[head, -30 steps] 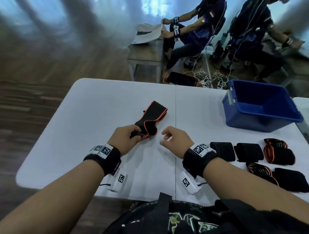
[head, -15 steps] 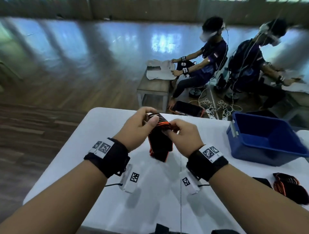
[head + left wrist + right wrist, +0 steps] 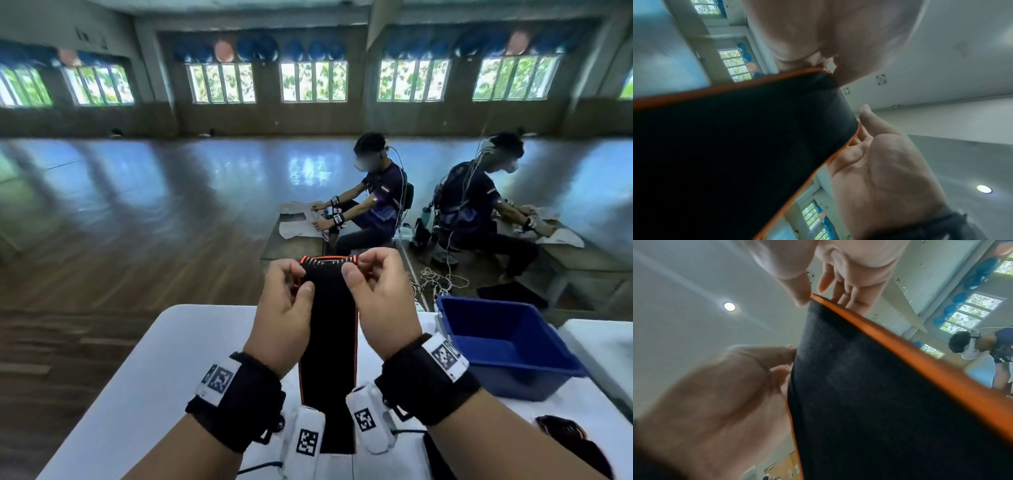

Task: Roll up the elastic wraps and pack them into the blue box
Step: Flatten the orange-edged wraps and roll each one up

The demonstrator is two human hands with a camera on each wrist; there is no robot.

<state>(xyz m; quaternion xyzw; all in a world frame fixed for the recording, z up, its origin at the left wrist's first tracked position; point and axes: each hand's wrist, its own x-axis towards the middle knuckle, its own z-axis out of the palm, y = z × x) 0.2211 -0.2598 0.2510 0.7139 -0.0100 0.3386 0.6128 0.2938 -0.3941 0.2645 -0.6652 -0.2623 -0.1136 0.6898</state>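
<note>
A black elastic wrap [image 3: 329, 342] with orange trim hangs straight down above the white table [image 3: 164, 377]. My left hand [image 3: 301, 281] pinches its top left corner and my right hand [image 3: 356, 267] pinches its top right corner, at the striped top end. The left wrist view has the wrap [image 3: 735, 146] filling the frame, with my left hand [image 3: 818, 65] gripping its edge. Seen from the right wrist, my right hand [image 3: 813, 292] pinches the wrap [image 3: 859, 386] at its orange border. The blue box [image 3: 520, 380] stands open at my right, with no wraps in the part I can see.
A rolled dark wrap [image 3: 565, 431] lies on the table at the lower right, partly behind my right forearm. Two seated people [image 3: 376, 205] work at low tables beyond the table's far edge. Cables [image 3: 438, 281] lie on the wooden floor.
Both hands lifted the wrap off the table and higher; it went from folded to hanging at full length. The head view tilted up toward the room.
</note>
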